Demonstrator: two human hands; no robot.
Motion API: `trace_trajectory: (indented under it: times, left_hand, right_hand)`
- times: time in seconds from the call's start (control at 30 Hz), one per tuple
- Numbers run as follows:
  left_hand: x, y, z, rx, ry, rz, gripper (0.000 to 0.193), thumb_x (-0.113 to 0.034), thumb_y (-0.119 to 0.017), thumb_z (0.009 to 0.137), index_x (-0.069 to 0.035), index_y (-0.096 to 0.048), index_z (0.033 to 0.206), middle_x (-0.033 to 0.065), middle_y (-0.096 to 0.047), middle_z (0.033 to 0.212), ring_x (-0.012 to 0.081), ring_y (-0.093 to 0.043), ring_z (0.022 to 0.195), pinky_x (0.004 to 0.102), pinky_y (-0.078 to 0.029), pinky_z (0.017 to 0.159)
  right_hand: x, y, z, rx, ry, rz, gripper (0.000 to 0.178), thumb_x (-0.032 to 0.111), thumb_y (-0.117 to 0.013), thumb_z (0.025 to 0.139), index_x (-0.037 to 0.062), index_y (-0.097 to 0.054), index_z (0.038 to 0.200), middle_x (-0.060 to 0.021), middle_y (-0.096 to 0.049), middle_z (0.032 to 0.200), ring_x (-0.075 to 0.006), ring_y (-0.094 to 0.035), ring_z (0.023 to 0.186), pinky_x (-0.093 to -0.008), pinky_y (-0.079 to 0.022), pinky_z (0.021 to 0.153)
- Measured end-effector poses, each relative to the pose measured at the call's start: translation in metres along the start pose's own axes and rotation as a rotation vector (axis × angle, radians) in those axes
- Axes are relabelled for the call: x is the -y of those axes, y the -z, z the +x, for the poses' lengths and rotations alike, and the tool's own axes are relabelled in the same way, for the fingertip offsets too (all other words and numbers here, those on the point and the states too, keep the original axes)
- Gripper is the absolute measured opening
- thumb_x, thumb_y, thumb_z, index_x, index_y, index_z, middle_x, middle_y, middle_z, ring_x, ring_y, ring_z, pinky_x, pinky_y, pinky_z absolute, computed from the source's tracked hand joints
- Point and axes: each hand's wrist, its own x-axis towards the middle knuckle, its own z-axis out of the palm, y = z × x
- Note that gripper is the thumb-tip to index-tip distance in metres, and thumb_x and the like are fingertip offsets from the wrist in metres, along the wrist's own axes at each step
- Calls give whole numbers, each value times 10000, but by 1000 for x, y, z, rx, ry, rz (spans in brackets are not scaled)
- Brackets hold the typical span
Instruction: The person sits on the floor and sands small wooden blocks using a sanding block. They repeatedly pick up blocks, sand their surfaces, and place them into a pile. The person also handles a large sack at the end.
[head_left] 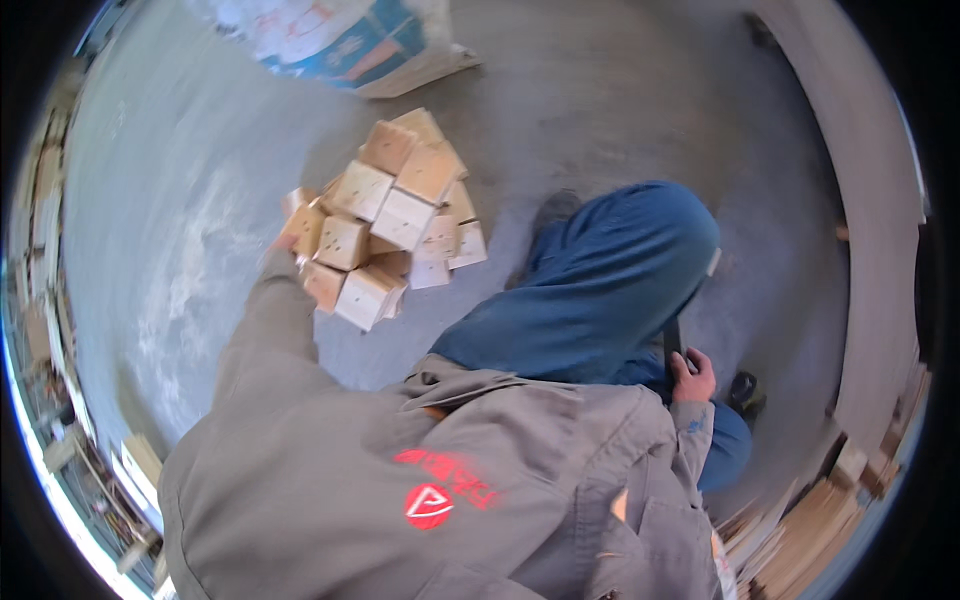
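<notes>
A heap of pale wooden blocks (402,218) lies on the floor ahead of me, several of them stacked on one another, with small dark marks on some faces. At the heap's left side my left hand (287,246) is closed against a wooden block (304,230); its fingertips are partly hidden. My right hand (693,377) is beside my bent leg, away from the blocks. Its fingers are closed on a dark, narrow, bar-like tool (672,342), whose far end is hidden behind the knee.
A large white and blue printed sack (350,45) stands beyond the heap on the grey concrete floor (180,200). Along the right runs a long pale board-like surface (865,230). Timber pieces (810,535) lie at lower right, and more wood lines the left rim.
</notes>
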Motion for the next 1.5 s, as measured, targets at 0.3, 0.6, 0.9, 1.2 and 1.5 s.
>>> trace_trajectory:
  times: [0.3, 0.6, 0.9, 1.2, 1.5]
  left_hand:
    - [-45, -31, -47, -171, 276, 26, 856, -578, -663, 888, -81, -400, 1533, 113, -418, 1580, 253, -448, 1429, 512, -316, 1168]
    - [-148, -98, -87, -208, -75, -132, 762, -472, -737, 893, -79, -464, 1485, 75, -496, 1503, 235, -501, 1361, 469, -387, 1091]
    - [-225, -266, -166, 266, -329, -226, 473, -280, -745, 931, -58, -601, 1323, 63, -652, 1223, 237, -630, 1082, 407, -518, 909]
    - [-322, -499, -353, 765, -607, -30, 449, -156, -737, 929, -52, -597, 1343, 85, -710, 1141, 196, -689, 933, 320, -552, 818]
    - [-183, -697, -595, 1265, -978, 736, 975, -359, -949, 701, -41, -475, 1491, 186, -580, 1356, 267, -608, 1154, 377, -564, 895]
  right_hand:
    - [23, 17, -4, -107, 41, -139, 497, 286, -850, 775, -2, -717, 1158, -220, -714, 1173, -358, -678, 1119, -419, -521, 993]
    - [34, 31, -9, -206, 29, -46, 500, 258, -840, 794, -16, -698, 1188, -223, -699, 1209, -345, -672, 1141, -409, -518, 998]
    - [17, 80, -13, -492, -20, 643, 532, 220, -827, 847, -66, -653, 1261, -175, -694, 1207, -240, -661, 1094, -351, -529, 943]
    - [1, 113, -18, -627, -94, 1478, 387, 136, -680, 985, -75, -570, 1291, -144, -671, 1168, -231, -670, 1038, -355, -570, 905]
    - [4, 119, -16, -625, -149, 1567, 381, 108, -634, 1007, -101, -541, 1312, -151, -669, 1195, -192, -667, 1020, -320, -557, 900]
